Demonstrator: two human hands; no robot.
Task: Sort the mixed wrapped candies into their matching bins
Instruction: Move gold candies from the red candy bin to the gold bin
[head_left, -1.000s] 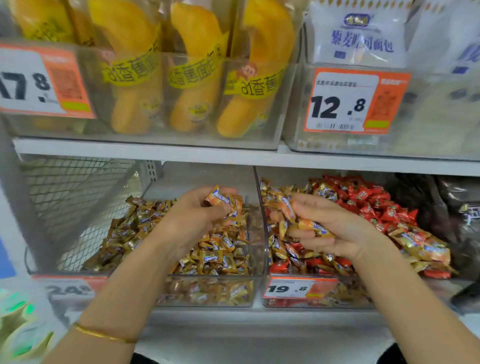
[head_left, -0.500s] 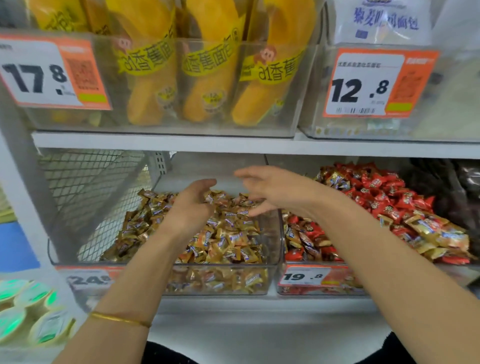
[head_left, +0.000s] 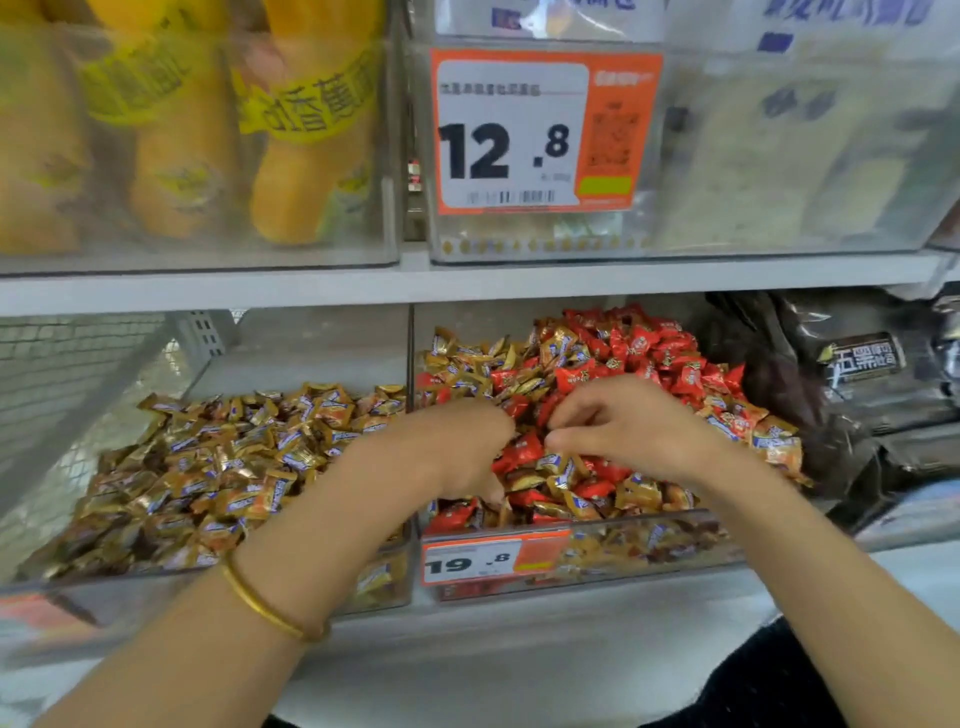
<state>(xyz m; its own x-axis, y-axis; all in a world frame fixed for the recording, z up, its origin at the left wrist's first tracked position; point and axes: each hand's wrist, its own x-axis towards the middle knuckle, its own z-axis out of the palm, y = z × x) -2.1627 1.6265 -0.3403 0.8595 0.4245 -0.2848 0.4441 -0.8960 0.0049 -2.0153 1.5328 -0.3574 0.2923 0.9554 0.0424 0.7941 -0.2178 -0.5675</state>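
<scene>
Two clear bins stand side by side on the lower shelf. The left bin (head_left: 156, 587) holds gold-wrapped candies (head_left: 234, 467). In the right bin (head_left: 675, 545), red-wrapped candies (head_left: 649, 353) lie mixed with gold ones (head_left: 467, 364). My left hand (head_left: 457, 447) reaches across the divider into the right bin, its fingers curled down into the pile. Close beside it, my right hand (head_left: 623, 431) hovers over the same pile with curled fingers and thumb touching the candies. What either hand holds is hidden.
A 19.8 price tag (head_left: 478, 561) is on the right bin's front. Dark packets (head_left: 857, 364) lie to the right. The shelf above (head_left: 467, 283) carries bins of yellow banana-shaped packs (head_left: 306, 156) and a 12.8 tag (head_left: 540, 135). Wire mesh (head_left: 67, 374) closes the left side.
Both hands left the gold bin, where they were over the pile half a second ago, and moved right into the mixed red bin. The view has shifted right and closer.
</scene>
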